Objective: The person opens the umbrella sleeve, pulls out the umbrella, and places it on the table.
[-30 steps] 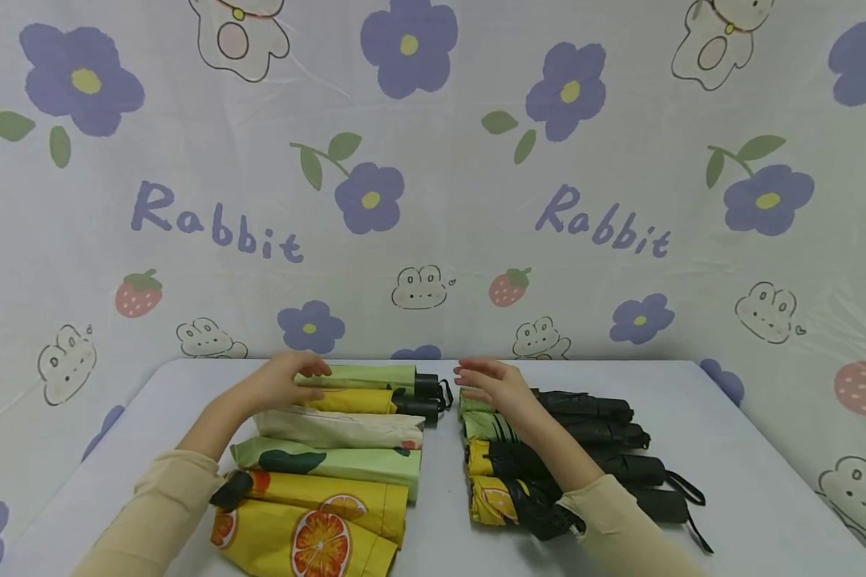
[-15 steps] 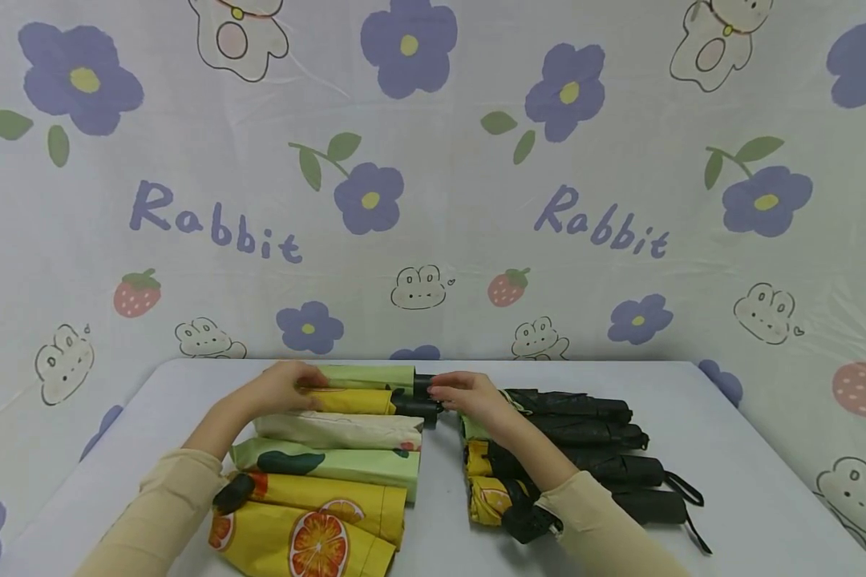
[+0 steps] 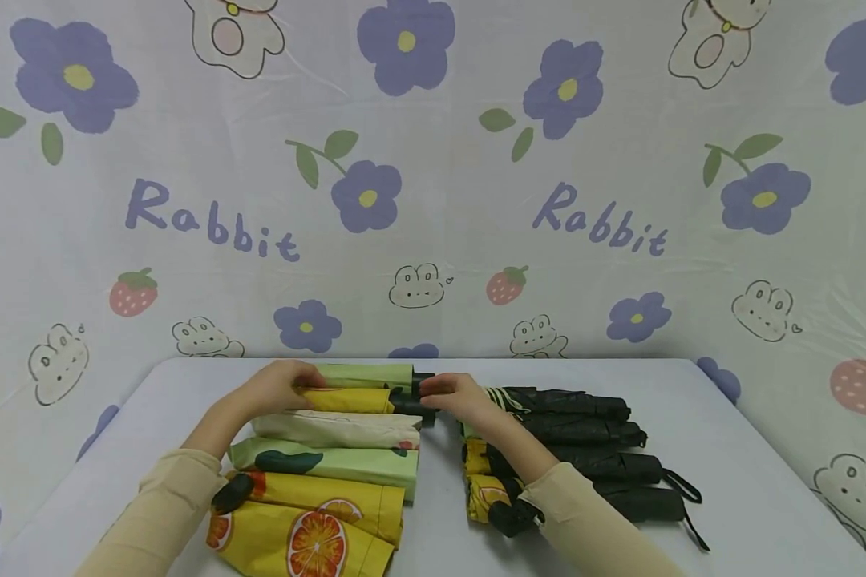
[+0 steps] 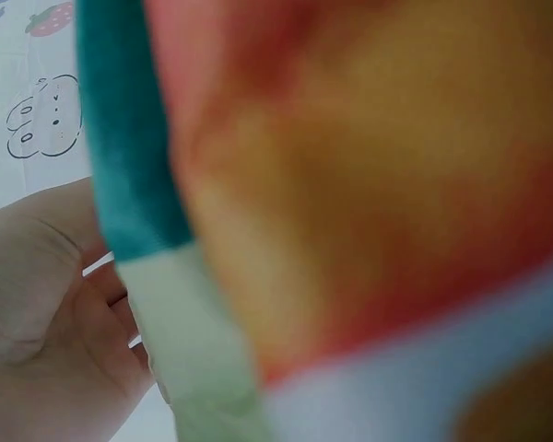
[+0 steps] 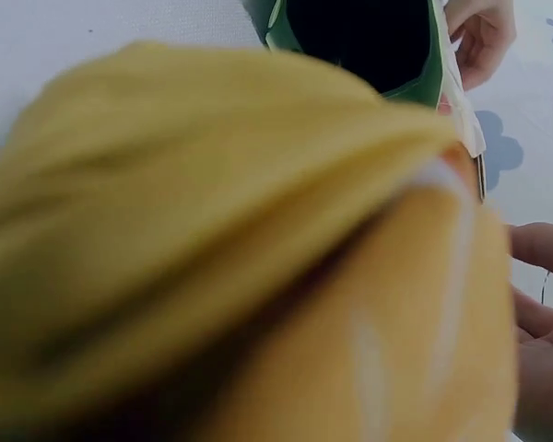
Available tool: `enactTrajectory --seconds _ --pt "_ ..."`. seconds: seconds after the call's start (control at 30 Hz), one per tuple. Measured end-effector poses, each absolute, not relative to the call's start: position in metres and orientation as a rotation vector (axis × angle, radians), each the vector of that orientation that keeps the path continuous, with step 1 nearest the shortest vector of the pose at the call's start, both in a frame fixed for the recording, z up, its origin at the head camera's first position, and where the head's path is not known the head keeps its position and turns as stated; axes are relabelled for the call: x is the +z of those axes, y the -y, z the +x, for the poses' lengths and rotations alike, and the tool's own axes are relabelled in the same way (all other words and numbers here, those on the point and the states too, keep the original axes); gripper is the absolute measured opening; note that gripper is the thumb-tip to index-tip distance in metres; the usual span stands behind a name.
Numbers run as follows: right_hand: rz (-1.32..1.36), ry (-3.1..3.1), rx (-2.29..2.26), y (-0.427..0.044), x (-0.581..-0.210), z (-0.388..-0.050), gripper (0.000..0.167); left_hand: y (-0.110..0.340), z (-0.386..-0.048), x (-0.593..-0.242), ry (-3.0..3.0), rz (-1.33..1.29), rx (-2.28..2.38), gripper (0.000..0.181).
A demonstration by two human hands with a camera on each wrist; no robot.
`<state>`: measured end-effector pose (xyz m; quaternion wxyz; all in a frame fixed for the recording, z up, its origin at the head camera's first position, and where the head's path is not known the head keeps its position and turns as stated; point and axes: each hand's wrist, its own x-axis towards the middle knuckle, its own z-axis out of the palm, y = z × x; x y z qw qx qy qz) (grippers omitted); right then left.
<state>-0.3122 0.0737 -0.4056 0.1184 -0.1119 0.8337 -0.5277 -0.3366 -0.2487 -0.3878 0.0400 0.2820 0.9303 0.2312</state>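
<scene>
Folded umbrellas and fabric sleeves lie in two rows on a white table. At the far end of the left row is a yellow sleeved umbrella point(image 3: 354, 400) with a black handle. My left hand point(image 3: 277, 389) holds its left end between thumb and fingers. My right hand point(image 3: 462, 394) pinches at the handle end; the exact contact is partly hidden. Behind it lies a pale green sleeved umbrella point(image 3: 371, 374), also with a black end. In the left wrist view, blurred sleeves hide part of my left hand point(image 4: 55, 313). Yellow fabric fills most of the right wrist view, beside my right hand point(image 5: 544, 304).
Nearer in the left row lie a cream sleeve point(image 3: 339, 429), a green sleeve point(image 3: 332, 463) and yellow orange-print sleeves point(image 3: 317, 545). Several black folded umbrellas point(image 3: 584, 433) lie at right, under my right forearm. A patterned cloth point(image 3: 433, 160) hangs behind the table point(image 3: 729, 497).
My right hand has come left and down from above the right row to the handle ends of the left row. My left hand has lowered slightly and closed on the yellow umbrella's end.
</scene>
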Motion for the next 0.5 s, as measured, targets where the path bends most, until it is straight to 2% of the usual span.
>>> enactTrajectory --seconds 0.5 --pt "-0.528 -2.721 -1.105 -0.0631 -0.4075 -0.3139 0.037 0.2498 -0.3362 -0.3883 -2.869 0.804 0.683 0.026"
